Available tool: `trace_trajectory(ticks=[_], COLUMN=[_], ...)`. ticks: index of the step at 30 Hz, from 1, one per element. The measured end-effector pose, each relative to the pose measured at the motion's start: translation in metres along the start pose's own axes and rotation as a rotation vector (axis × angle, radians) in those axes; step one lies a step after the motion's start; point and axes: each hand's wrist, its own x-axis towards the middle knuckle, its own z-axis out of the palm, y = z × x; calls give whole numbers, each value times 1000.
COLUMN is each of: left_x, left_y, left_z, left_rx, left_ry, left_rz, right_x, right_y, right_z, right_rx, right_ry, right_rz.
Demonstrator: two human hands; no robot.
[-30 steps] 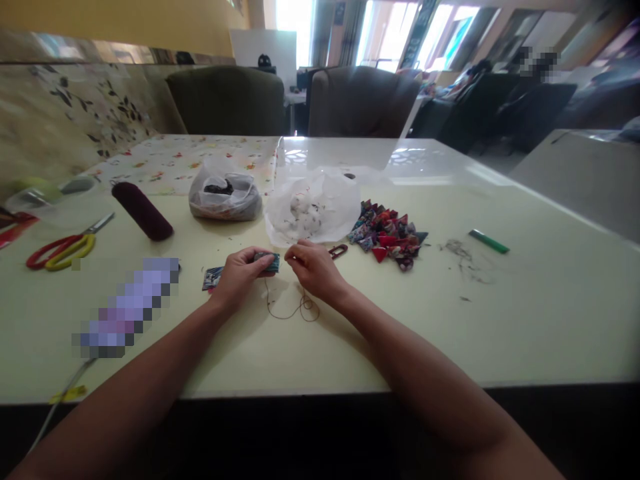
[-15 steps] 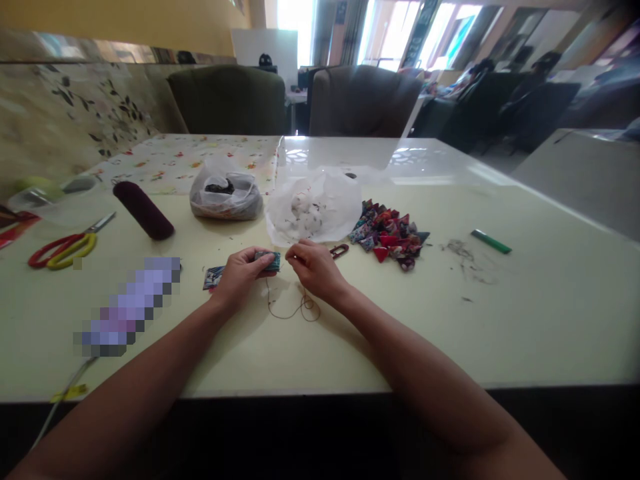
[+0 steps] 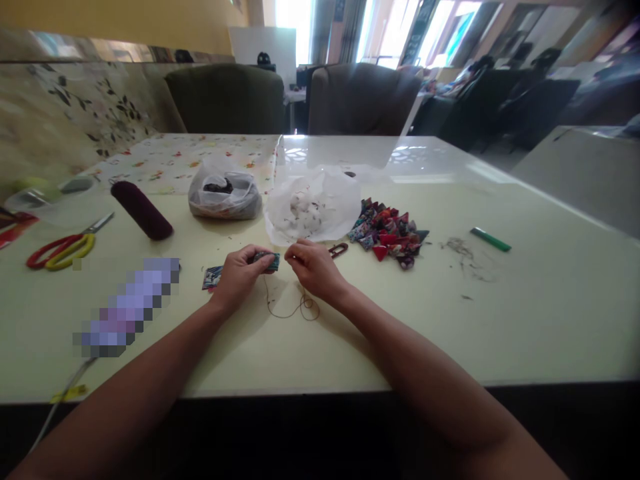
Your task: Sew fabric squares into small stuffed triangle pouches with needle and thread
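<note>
My left hand (image 3: pixel 243 272) pinches a small teal patterned piece of fabric (image 3: pixel 271 262) between thumb and fingers. Just to its right, my right hand (image 3: pixel 311 267) is closed in a pinch; what lies between its fingertips is too small to make out. A thin brown thread (image 3: pixel 285 316) hangs from near the fabric and loops on the table below both hands. More patterned fabric pieces (image 3: pixel 213 277) lie partly under my left hand. Behind my right hand is a brown thread snipper or clip-like tool (image 3: pixel 339 250), partly hidden.
White stuffing (image 3: pixel 306 212) sits on a plastic bag, left of a heap of sewn fabric pieces (image 3: pixel 387 233). A filled bag (image 3: pixel 225 197), a dark maroon roll (image 3: pixel 143 210) and scissors (image 3: pixel 70 250) are at left. A green-handled blade (image 3: pixel 491 239) and thread scraps (image 3: pixel 465 257) lie right.
The teal fabric in my left hand has tilted slightly, showing less of its face. Both hands stay almost in the same place, and the view has shifted very slightly.
</note>
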Motion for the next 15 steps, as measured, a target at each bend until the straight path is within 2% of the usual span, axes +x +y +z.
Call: trace_trajectory(ticks=[4,15], left_x=[-1,3], left_y=[2,-1], left_z=[0,-1], left_rx=[43,-121], left_ry=[6,-31], left_rz=[28,-105], right_x=[-1,0], right_y=[0,4], right_z=[2,-1], right_rx=[9,88], right_ry=[19,47], right_rz=[-8,19])
